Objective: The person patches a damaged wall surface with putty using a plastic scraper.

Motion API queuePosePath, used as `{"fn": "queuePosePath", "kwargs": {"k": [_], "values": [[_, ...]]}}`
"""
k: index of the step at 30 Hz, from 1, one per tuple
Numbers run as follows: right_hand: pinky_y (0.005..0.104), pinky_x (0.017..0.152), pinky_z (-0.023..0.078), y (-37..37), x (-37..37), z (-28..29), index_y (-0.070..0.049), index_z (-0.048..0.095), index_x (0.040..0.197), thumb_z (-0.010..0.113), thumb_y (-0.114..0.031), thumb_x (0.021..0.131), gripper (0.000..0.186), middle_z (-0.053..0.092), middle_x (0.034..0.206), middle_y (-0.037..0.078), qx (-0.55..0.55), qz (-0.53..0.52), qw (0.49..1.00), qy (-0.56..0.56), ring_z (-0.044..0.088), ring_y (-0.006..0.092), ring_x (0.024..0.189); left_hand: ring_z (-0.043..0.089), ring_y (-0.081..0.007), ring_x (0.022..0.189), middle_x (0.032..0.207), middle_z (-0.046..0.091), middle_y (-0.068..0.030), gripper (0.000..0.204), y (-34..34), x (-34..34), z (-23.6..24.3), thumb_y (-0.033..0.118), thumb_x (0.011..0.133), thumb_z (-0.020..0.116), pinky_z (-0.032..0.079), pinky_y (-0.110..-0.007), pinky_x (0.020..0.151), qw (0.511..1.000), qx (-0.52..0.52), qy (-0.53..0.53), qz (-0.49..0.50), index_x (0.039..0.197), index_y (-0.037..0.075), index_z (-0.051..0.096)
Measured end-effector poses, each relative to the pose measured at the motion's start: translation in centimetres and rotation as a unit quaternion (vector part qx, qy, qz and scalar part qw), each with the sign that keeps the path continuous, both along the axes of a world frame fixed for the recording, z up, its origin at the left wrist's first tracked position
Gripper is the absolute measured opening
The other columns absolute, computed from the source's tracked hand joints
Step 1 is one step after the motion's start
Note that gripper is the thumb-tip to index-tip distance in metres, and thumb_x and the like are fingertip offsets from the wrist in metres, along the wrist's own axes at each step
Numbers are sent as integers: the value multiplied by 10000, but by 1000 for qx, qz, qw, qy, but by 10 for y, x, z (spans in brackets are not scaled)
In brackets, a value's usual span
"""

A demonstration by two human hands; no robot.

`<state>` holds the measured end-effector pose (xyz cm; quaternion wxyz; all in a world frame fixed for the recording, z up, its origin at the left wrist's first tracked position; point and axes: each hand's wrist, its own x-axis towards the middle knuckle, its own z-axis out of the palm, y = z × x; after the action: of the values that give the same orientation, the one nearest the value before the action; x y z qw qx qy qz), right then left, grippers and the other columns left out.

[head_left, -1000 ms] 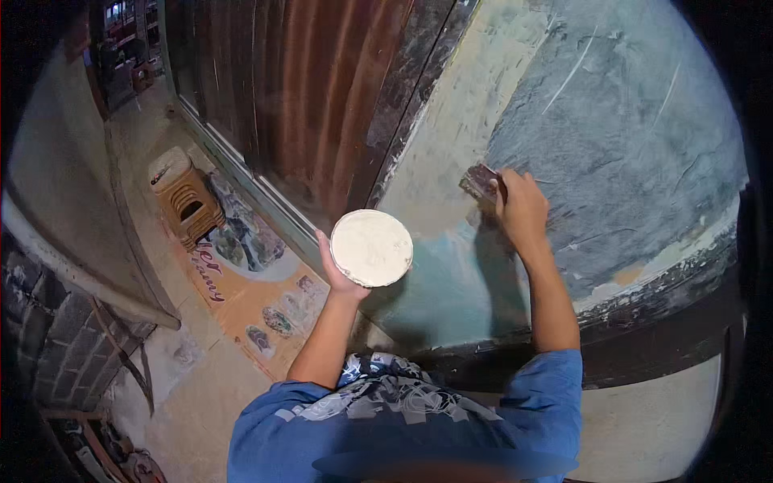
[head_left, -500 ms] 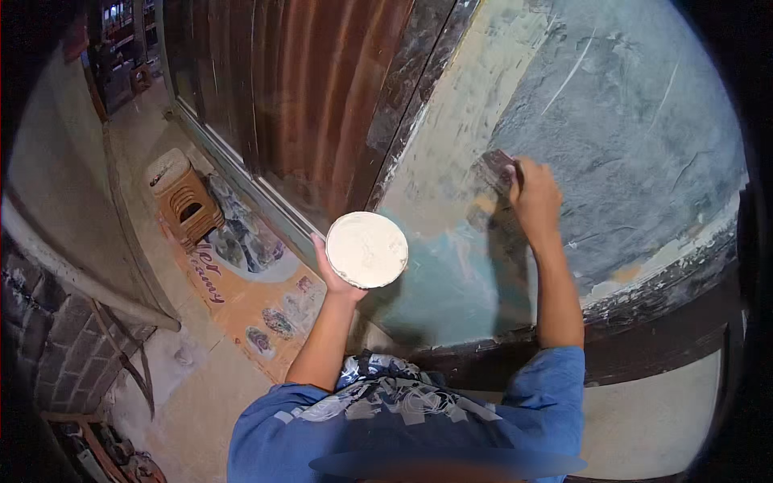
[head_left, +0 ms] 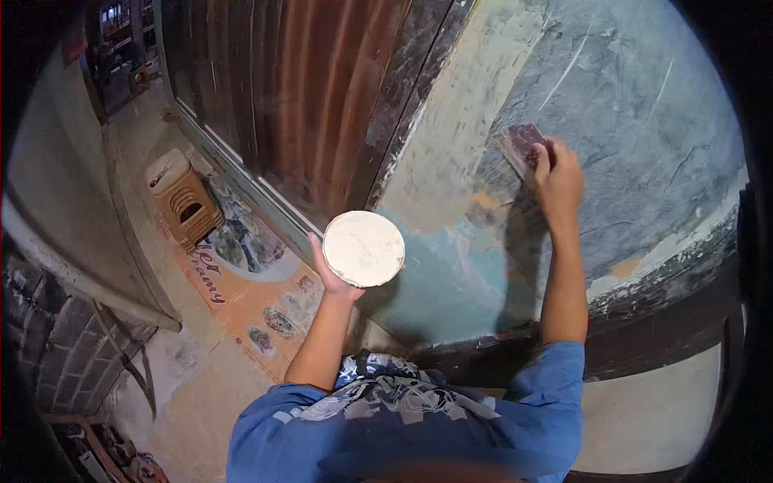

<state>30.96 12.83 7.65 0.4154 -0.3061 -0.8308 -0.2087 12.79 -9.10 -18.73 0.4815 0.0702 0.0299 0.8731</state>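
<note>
Head view shows the right hand further up and to the right along the wall than a moment ago, carrying the maroon scraper from the pale cream band to its border with the grey surface. Thumb and fingers pinch the scraper by its near edge; the blade appears to lie against the wall, though exact contact is hard to tell. With the hand moved off, an orange-tan patch lower down lies fully uncovered. Meanwhile the left hand has shifted only slightly leftward, supporting the round holder of cream paste in front of the torso, thumb along its left side, the other fingers hidden underneath. For the work in hand, this suggests a stroke being drawn upward over the grey side, with paste kept near, well apart from the scraper.
</note>
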Motion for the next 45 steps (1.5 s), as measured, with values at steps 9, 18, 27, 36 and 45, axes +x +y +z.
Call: {"fn": "queuePosePath", "kwargs": {"k": [9,18,27,36,45], "values": [[485,715,503,-4,4,-35,-145,670,1039,652,-292,921,190,639,875,174,-70,10,995,-66,626,390,850,512,-506,1224,1458,460,-189,959,-6,8,12,844,857,295,412,-803,879,999,31,6,-33,1465,112,409],[279,682,480,-12,20,11,32,651,1054,647,-174,963,226,650,851,23,-244,153,939,188,563,95,732,585,-373,1197,1371,558,-173,945,-5,8,10,811,892,275,499,-519,1002,998,-4,55,3,1416,51,478],[234,708,502,-22,12,-124,42,644,1073,669,-93,930,199,708,928,62,-663,246,691,147,638,88,799,561,-424,1214,1423,512,-190,967,5,14,12,821,885,269,471,-621,990,998,-27,53,-34,1447,53,438],[262,696,521,-27,7,-125,67,656,1040,686,-69,905,194,724,905,93,-696,211,684,61,664,115,778,557,-394,1232,1399,533,-195,973,-1,7,25,819,887,279,471,-575,1009,997,-34,52,-55,1425,29,461],[243,711,511,-33,10,-104,43,661,1061,665,-72,925,178,724,925,77,-686,210,684,131,655,97,785,581,-345,1209,1368,560,-173,941,9,-6,34,798,907,266,480,-489,1025,994,-24,68,-79,1405,29,485]]}}
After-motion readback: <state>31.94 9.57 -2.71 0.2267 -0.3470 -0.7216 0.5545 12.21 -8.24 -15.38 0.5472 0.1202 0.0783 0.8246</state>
